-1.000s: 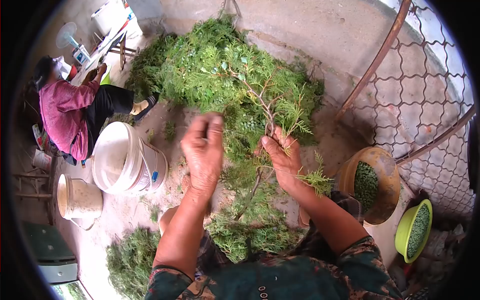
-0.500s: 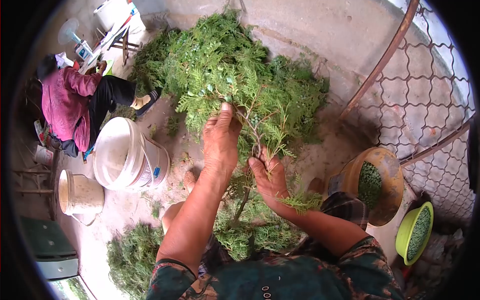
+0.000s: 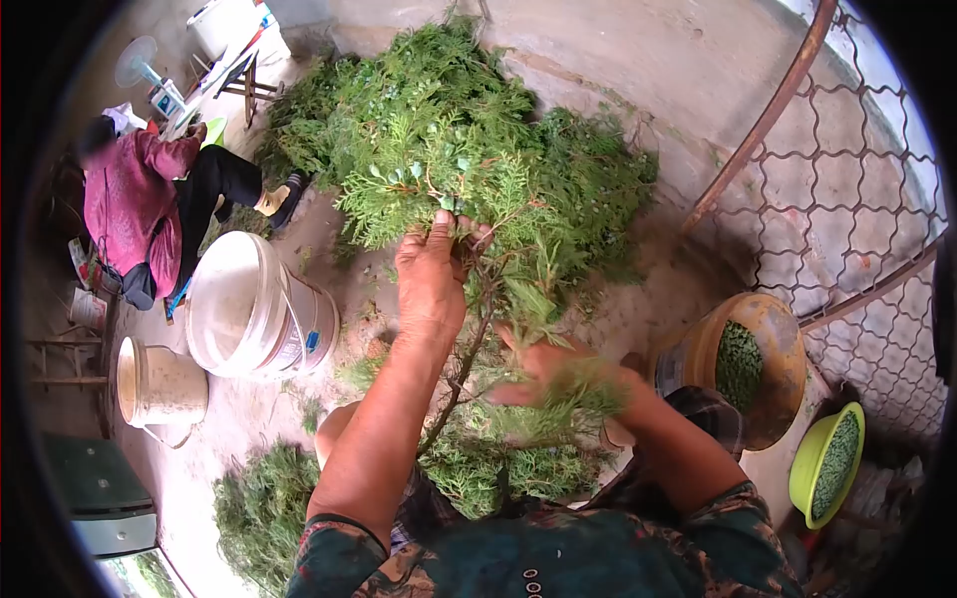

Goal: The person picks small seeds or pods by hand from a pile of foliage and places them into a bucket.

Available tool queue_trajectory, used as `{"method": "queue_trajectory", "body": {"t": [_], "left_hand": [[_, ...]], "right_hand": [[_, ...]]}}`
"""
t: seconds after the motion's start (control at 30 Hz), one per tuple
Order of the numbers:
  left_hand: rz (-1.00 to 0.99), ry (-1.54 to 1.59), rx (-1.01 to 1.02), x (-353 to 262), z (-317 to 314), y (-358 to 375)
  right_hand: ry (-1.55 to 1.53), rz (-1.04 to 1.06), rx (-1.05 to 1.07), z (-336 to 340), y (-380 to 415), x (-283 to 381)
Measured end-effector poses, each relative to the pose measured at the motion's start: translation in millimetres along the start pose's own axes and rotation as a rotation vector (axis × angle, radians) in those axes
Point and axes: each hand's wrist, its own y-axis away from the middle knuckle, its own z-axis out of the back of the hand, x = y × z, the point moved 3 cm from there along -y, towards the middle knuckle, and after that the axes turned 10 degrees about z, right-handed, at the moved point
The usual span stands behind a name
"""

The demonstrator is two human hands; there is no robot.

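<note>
A leafy green branch (image 3: 461, 374) with a brown stem and pale blue-green cones stands upright before me. My left hand (image 3: 436, 264) pinches it near the top, thumb beside a cluster of cones. To the right of the stem, my right hand (image 3: 543, 367) is smeared by motion, and its fingers cannot be made out clearly. Blurred green sprigs lie over and beside it. Behind the branch rises a large heap of cut greenery (image 3: 588, 179). More sprigs (image 3: 528, 468) cover the ground by my legs.
A person in a pink top (image 3: 135, 194) sits at the left. Nearby are a large white bucket (image 3: 314, 334) and a smaller bucket (image 3: 184, 389). On the right are a yellowish bucket (image 3: 783, 374) and a lime basin (image 3: 800, 473), both holding green cones, beside a wire mesh (image 3: 832, 189).
My right hand has dropped away from the stem and blurred. The branch has shifted, showing more of its lower stem. My left hand has moved slightly left. The seated person's arm and leg have shifted.
</note>
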Motion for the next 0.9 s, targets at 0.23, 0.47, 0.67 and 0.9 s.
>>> {"method": "queue_trajectory", "body": {"t": [0.23, 0.47, 0.67, 0.9], "left_hand": [[0.035, -0.114, 0.121, 13, 4, 8], [0.19, -0.149, 0.119, 43, 7, 17], [0.254, -0.118, 0.148, 40, -3, 30], [0.125, -0.212, 0.216, 39, -18, 50]], "right_hand": [[-0.202, 0.161, 0.497, 33, 12, 46], [-0.214, 0.068, -0.512, 59, -18, 79], [-0.474, 0.37, -0.756, 84, -17, 84], [0.585, 0.298, -0.693, 54, -37, 75]]}}
